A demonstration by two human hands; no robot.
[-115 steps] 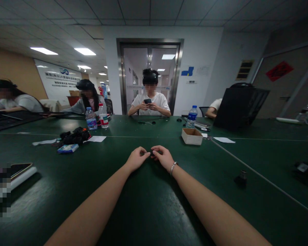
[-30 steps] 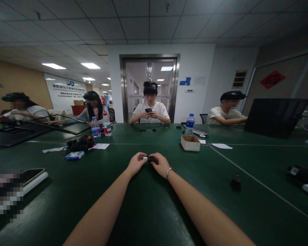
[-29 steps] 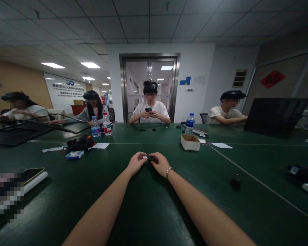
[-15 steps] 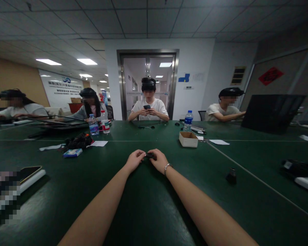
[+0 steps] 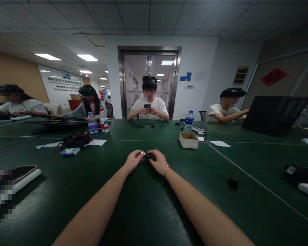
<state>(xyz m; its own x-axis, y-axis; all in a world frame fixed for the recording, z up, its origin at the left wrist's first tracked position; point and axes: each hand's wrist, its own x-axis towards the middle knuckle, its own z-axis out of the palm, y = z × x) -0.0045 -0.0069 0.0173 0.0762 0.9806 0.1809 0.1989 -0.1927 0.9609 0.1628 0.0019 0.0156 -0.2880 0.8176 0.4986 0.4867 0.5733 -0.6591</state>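
Note:
Over the green table (image 5: 143,212), both my hands meet at a small dark object (image 5: 149,155) with a shiny silver end. My left hand (image 5: 133,161) pinches the silver end between thumb and fingers. Wrapped around the dark part is my right hand (image 5: 157,161), a bracelet (image 5: 166,169) on its wrist. The object is too small and partly covered for me to tell its kind, or whether the silver end is a separate piece. A small dark piece with a lighter top (image 5: 233,180) stands on the table to the right.
An open cardboard box (image 5: 189,140) sits beyond my hands, with a water bottle (image 5: 189,121) behind it. Two bottles (image 5: 92,123) and a dark tangled heap (image 5: 75,140) lie to the left. Several people sit around the table; one across (image 5: 149,107) holds a phone.
More of the silver end shows between my hands, and my left fingers sit slightly farther left. The view has shifted a little; the grip of both hands stays closed.

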